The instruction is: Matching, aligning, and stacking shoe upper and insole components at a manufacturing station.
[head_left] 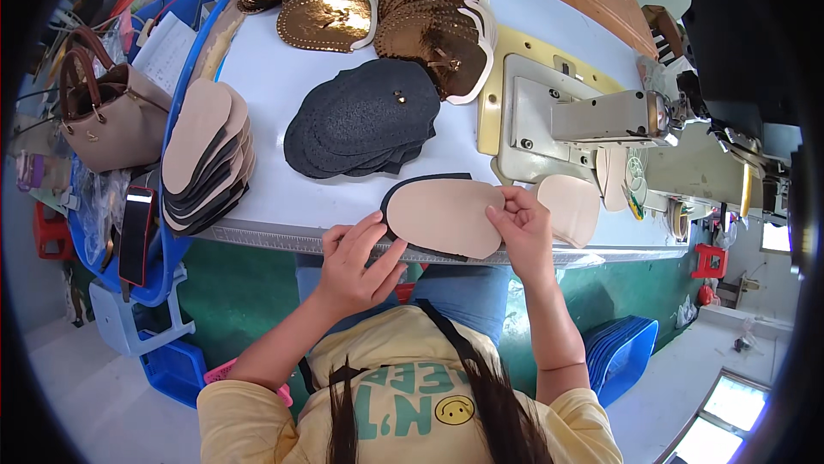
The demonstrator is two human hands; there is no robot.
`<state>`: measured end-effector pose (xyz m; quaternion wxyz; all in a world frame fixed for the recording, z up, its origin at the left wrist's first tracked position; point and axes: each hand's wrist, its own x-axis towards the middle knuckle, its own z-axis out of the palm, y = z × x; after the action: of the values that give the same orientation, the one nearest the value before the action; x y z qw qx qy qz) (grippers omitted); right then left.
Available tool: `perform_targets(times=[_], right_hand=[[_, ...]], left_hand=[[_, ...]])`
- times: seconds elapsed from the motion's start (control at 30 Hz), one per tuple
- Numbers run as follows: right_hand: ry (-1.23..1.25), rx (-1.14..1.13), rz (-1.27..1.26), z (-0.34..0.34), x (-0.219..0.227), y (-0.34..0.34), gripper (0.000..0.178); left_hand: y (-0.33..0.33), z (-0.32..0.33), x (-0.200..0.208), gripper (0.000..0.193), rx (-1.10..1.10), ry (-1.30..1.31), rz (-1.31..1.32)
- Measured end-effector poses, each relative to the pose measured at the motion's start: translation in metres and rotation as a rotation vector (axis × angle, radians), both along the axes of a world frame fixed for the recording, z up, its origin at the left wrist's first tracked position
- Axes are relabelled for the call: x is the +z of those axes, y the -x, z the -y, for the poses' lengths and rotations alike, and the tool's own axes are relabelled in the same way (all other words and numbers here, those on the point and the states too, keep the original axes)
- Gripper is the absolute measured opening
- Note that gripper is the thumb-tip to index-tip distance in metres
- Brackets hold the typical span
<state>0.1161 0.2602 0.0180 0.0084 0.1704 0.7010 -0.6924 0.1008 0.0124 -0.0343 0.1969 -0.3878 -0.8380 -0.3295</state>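
A beige oval insole-like piece [442, 217] lies over a black backing piece [451, 177] at the table's front edge. The black shows as a rim along its left end and edges. My right hand [527, 228] pinches the beige piece's right end between thumb and fingers. At the left end my left hand [356, 262] has its fingers spread, the fingertips at or close to the black rim. Just beyond lies a fanned pile of dark textured pieces [356, 125]. Another pale piece [568, 208] lies right of my right hand.
A sewing machine [605, 116] stands on the right. Shiny bronze pieces [330, 22] are piled at the back. To the left are a stack of beige and black pieces [202, 133] and a blue tub [167, 266] with a handbag [116, 116] and a phone [136, 236].
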Motion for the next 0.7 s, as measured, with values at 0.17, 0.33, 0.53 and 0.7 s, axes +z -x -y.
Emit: perform_targets(times=[0.17,0.33,0.53,0.7], right_hand=[[-0.010,0.000,0.017,0.001,0.001,-0.001,0.020],[-0.011,-0.005,0.029,0.001,0.000,0.001,0.021],[-0.194,-0.028,0.020,0.003,-0.004,-0.002,0.023],[-0.485,-0.024,-0.025,0.011,-0.006,-0.005,0.026]], left_hand=[[-0.001,0.000,-0.004,0.041,0.014,-0.025,-0.020],[0.001,-0.001,-0.001,0.034,0.019,0.027,-0.037],[0.000,-0.003,-0.001,0.034,0.036,0.077,-0.060],[-0.002,-0.005,-0.009,0.035,0.044,0.058,-0.110]])
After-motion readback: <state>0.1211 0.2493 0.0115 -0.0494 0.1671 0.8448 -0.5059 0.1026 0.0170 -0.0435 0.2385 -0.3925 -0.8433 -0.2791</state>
